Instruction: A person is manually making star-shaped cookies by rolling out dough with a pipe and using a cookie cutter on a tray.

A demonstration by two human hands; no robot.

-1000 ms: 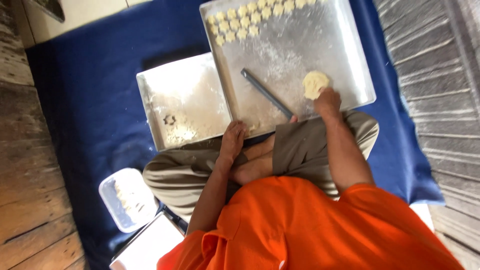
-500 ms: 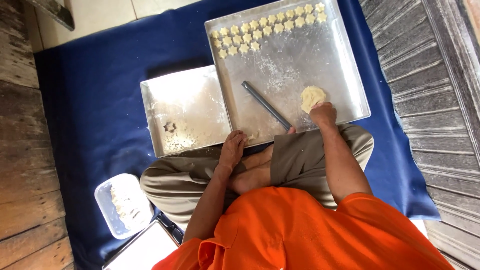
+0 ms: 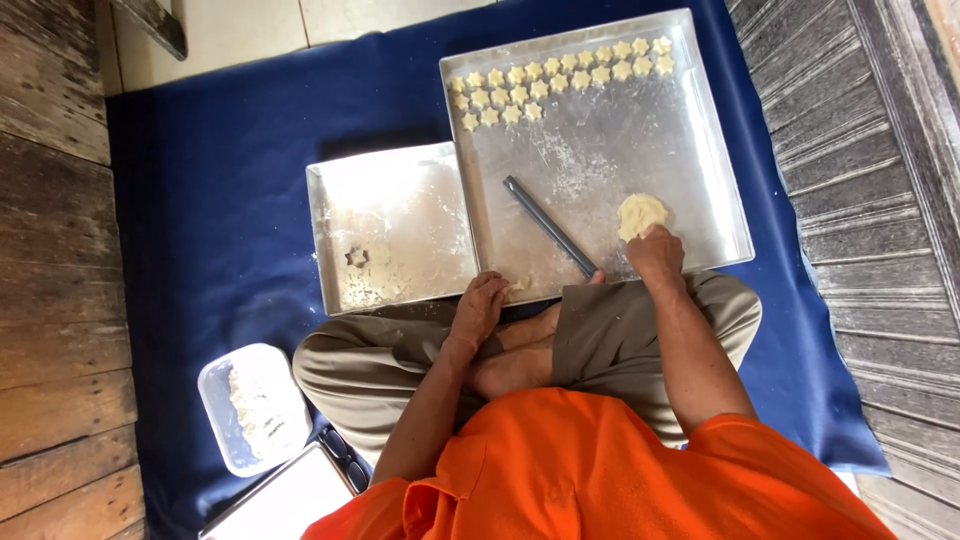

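Blue cloth [image 3: 200, 200] covers the floor between weathered wooden boards [image 3: 50, 250], and on it sits the landmark, a large floured metal tray [image 3: 700, 120]. At the tray's near right corner lies a lump of pale dough [image 3: 640, 214]; the right hand [image 3: 657, 255] rests against the lump's near edge, fingertips pressed down on it, the grip pressed together rather than pinching. Star-shaped dough cut-outs [image 3: 555, 80] stand in rows along the tray's far edge. A dark rod-shaped roller [image 3: 550, 226] lies slantwise across the tray's middle, just left of the dough and apart from it. A smaller metal tray [image 3: 420, 190] adjoins the large tray's left side and carries a star cutter [image 3: 357, 257]. The left hand [image 3: 478, 308] rests at the large tray's near left corner, fingers curled; whether it pinches a scrap cannot be told. A clear plastic container [image 3: 250, 405] lies well to the near left of the tray, beside the person's knee. Judged by its look, the dough is soft, light and easily torn, perhaps sticky; lifting from beneath its floured edge with flat fingers would suit it.
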